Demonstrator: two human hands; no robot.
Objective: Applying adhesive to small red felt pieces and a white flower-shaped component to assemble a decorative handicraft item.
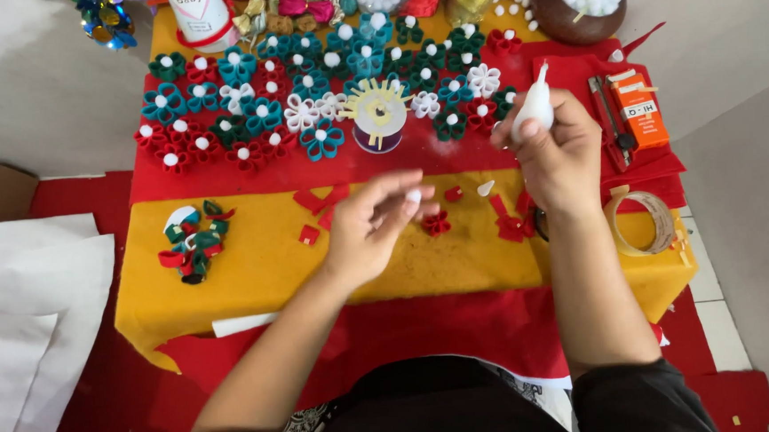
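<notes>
1. We held a small white bead (413, 195) pinched between the fingertips of our left hand (370, 228), just above the yellow surface (263, 268) near its middle.
2. Our right hand (559, 156) was clenched around a small white glue bottle (535, 106), nozzle pointing up, raised over the surface's right side.
3. A little red paper flower (437, 224) lay on the yellow cloth just beside our left fingertips; it showed no white centre, so we judged it unfinished.
4. Much looked done already: rows of finished flowers (306, 96) in red, green, teal and white, each with a white centre, covered the red cloth (293, 173) further back.
5. What was left, as far as we could see: red paper scraps (323, 202) near our left hand, more red pieces (509, 222) below our right, and a heap of mixed coloured paper strips (192, 241) at the left.
6. A purple spool with a pale yellow fringed disc (377, 114) stood among the flowers.
7. At the right lay a roll of tape (641, 222), an orange box (639, 110) and a dark tool (612, 122) beside it.
8. Nothing stood between our hands and the red flower.
</notes>
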